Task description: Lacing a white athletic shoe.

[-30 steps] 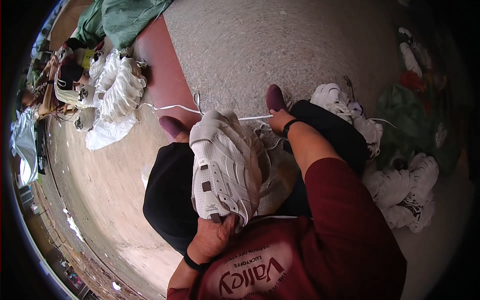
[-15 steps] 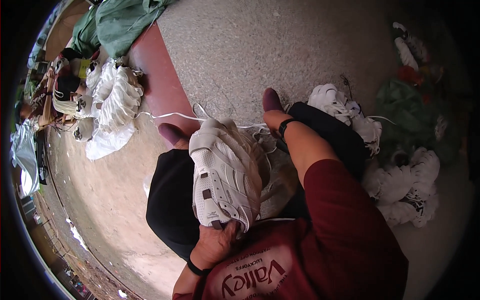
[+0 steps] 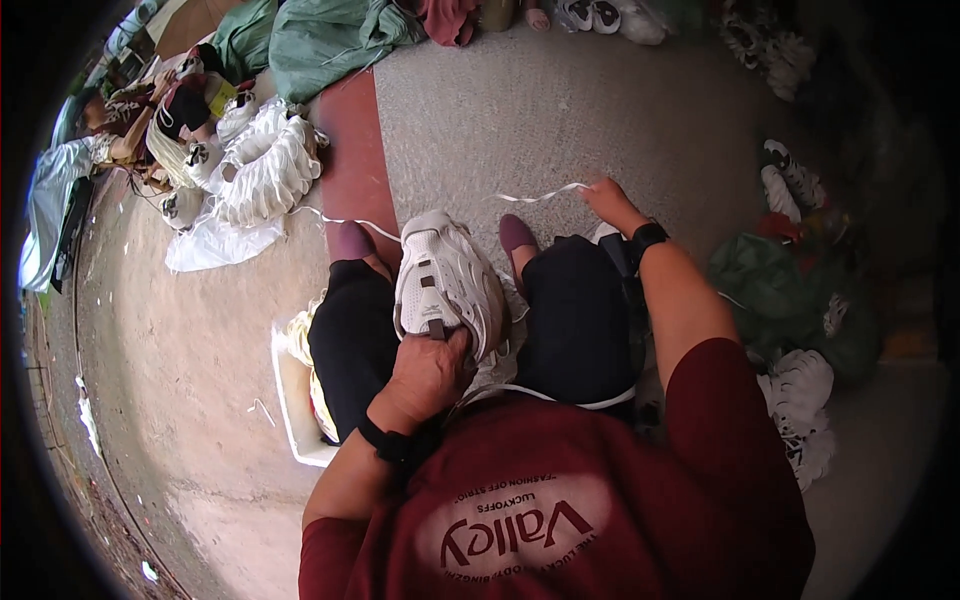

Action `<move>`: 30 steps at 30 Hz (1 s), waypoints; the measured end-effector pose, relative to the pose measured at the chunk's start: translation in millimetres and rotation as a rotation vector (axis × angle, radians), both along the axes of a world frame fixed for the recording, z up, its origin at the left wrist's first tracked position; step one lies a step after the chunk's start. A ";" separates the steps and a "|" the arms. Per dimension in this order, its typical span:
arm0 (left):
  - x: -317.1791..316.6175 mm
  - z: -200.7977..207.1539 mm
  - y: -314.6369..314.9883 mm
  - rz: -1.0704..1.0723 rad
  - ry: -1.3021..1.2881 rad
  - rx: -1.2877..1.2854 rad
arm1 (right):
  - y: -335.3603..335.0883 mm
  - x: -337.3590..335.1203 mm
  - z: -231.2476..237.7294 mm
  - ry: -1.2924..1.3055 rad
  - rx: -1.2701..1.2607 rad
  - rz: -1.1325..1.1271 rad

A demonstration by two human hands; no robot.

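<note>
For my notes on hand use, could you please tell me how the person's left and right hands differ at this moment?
The left hand is drawn in close to the body, gripping the heel of the white sneaker on the lap; the right hand is stretched out away from the body, pinching a white shoelace. The left hand clasps a bulky thing, the right hand a thin strip. Both wear a black wristband.

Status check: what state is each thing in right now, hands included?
White sneaker: on the lap, held at the heel.
Left hand: closed on the sneaker's heel.
White lace: drawn out to the side, pinched at one end.
Right hand: stretched out, pinching the lace.
Pile of white shoes: heaped on the ground, untouched.
</note>
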State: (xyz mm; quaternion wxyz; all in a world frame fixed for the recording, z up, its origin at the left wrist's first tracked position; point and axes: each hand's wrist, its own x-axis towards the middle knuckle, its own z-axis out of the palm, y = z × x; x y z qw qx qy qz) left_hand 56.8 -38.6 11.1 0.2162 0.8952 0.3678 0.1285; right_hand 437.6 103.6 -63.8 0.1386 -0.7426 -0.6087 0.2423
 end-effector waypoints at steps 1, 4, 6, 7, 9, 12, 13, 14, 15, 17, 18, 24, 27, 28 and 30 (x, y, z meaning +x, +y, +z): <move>-0.7 0.8 -1.5 0.011 0.036 -0.026 | -7.8 -6.3 8.7 0.088 0.001 -0.153; -1.2 5.1 -5.4 0.013 0.083 -0.007 | -15.9 -19.4 73.7 0.398 0.129 -0.218; -1.4 7.8 -9.0 0.010 0.089 0.041 | -15.5 -34.0 135.7 0.631 0.108 -0.089; -1.3 8.2 -10.2 0.006 0.113 0.046 | -17.7 -42.0 168.1 0.756 0.108 -0.007; -1.2 6.3 -12.6 0.001 0.139 0.062 | -23.6 -61.3 226.1 0.860 0.128 0.086; -2.3 -1.5 -15.1 -0.026 0.080 0.146 | -34.3 -89.9 284.7 1.086 0.205 0.352; -2.1 -4.6 -15.4 -0.013 0.081 0.146 | -38.3 -96.9 297.0 1.131 0.256 0.401; -2.0 -6.9 -14.5 -0.030 0.071 0.175 | -41.1 -103.7 307.0 1.177 0.311 0.436; -2.2 -8.4 -15.1 -0.040 0.085 0.200 | -44.9 -109.0 314.4 1.185 0.342 0.430; -5.2 -7.2 -17.4 -0.039 0.049 0.209 | -51.7 -116.7 328.1 1.187 0.341 0.461; -6.1 -4.3 -18.6 -0.036 0.066 0.188 | -55.3 -120.1 335.0 1.192 0.351 0.401; -15.3 49.2 -10.5 0.157 -0.443 -0.121 | -89.9 -157.0 379.8 1.313 0.416 0.576; 18.5 81.4 17.8 0.118 -0.806 -0.049 | -106.2 -187.7 390.0 1.527 0.388 0.661; 33.0 89.8 23.5 0.053 -0.899 -0.071 | -110.0 -193.4 393.3 1.531 0.376 0.675; 55.6 100.9 23.7 -0.125 -0.938 -0.272 | -110.5 -194.7 397.0 1.545 0.417 0.861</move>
